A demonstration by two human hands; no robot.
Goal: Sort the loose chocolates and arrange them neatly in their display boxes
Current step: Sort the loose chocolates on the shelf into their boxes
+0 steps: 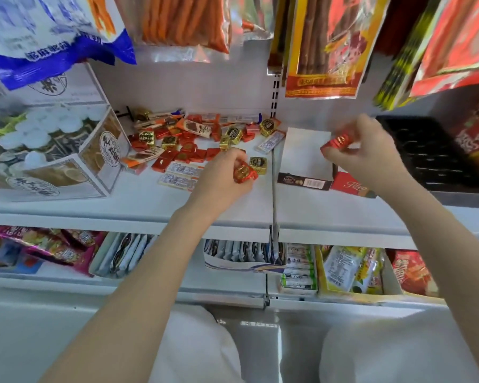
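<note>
- At the bottom of the frame, white-clad knees (197,352) are seen, with both bare forearms reaching up from the lower corners toward the middle shelf.
- Just above them, a lower shelf (233,295) is filled with snack packets, among them a white carton of sachets (244,257) at centre.
- On the white middle shelf (150,200), left of centre, a red-wrapped chocolate (244,173) is pinched between the curled fingers of the left hand (221,179).
- A gold-wrapped chocolate (258,165) lies just beside that hand, on its right.
- Right of centre, a second red chocolate (338,142) is gripped in the fingertips of the right hand (368,153), held above the white display box (306,153), whose dark front edge carries a label.
- A red display box (349,185) is partly hidden beneath the right wrist.
- A black tray (432,153) sits at the right edge.
- Behind the left hand, the loose chocolates (188,136) are scattered toward the back wall: red squares, gold squares and orange bars mixed together.
- A large printed carton (67,158) stands to the left of the pile.
- Across the top of the frame, hanging snack bags (327,42) are seen.
</note>
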